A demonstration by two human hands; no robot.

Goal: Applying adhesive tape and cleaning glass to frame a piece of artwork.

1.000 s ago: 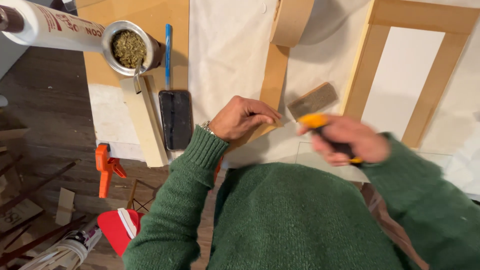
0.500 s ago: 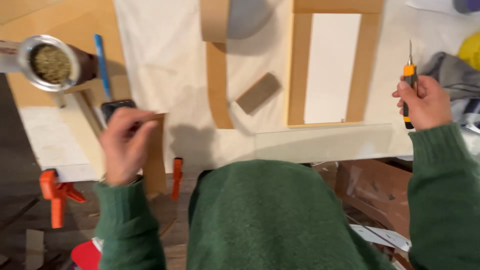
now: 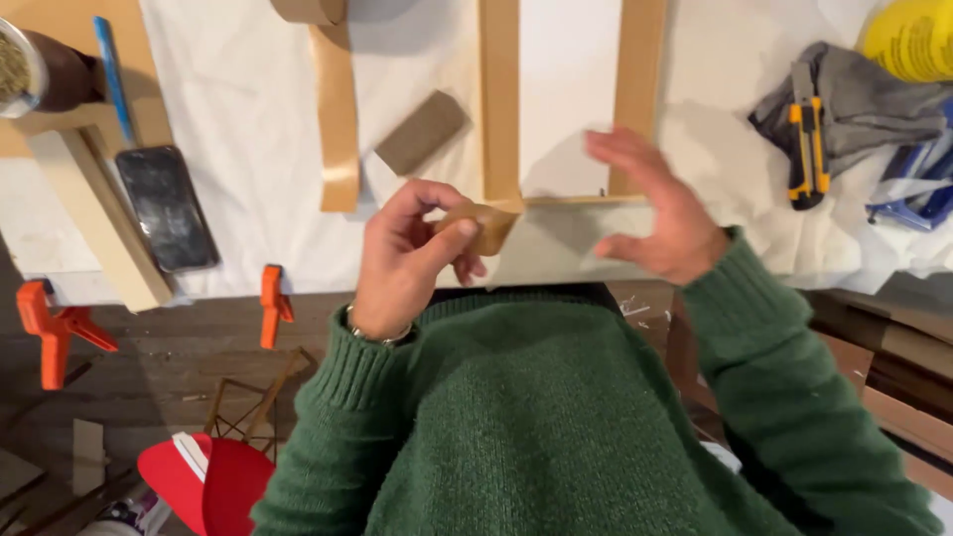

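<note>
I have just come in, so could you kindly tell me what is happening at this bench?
A person in a green sweater works at a wooden frame lying on a white-covered table. The left hand pinches a brown paper tape piece at the frame's near left corner. The right hand is open and empty above the frame's near edge. A yellow utility knife lies on a grey cloth to the right, a phone to the left.

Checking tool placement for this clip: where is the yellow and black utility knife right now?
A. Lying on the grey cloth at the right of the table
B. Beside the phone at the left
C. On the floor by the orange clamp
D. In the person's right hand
A: the utility knife lies on the grey cloth, apart from the right hand, which is open and empty near the wooden frame.
</note>
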